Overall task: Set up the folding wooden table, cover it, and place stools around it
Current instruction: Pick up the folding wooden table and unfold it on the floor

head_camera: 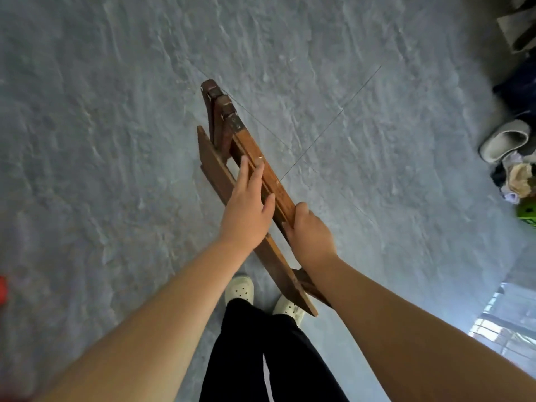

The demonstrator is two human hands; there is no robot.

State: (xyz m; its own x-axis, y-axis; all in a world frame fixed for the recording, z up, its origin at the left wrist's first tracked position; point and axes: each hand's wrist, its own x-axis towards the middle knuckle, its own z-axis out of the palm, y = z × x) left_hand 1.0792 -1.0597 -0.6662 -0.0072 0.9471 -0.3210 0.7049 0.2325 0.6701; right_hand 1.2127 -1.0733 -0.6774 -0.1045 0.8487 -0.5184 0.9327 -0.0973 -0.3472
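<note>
From my head camera, looking straight down, I have the folding wooden table (277,187) folded flat and turned on edge, held out in front of me between both hands. It runs away from my body on a slant, its near end by my right forearm and its far end, with dark rounded blocks and a small metal plate, up near the middle of the picture. I cannot tell whether that far end touches the floor (116,140), which is grey with a rough, stone-like pattern and thin dark joint lines crossing under the table. My left hand (249,204) lies flat on the upper rails, fingers straight and pointing along the wood, thumb spread out to the side against a rail. My right hand (310,233) sits just behind it, nearer me, its fingers curled over the right-hand rail in a firm grip. Below the table I see my black trousers (261,358) and my two white perforated clogs (240,288). At the right edge lie a grey slipper (504,139), a heap of cloth (516,175) and something bright green (526,213), all well apart from the table. A blurred red thing (2,288) shows at the left edge.
</note>
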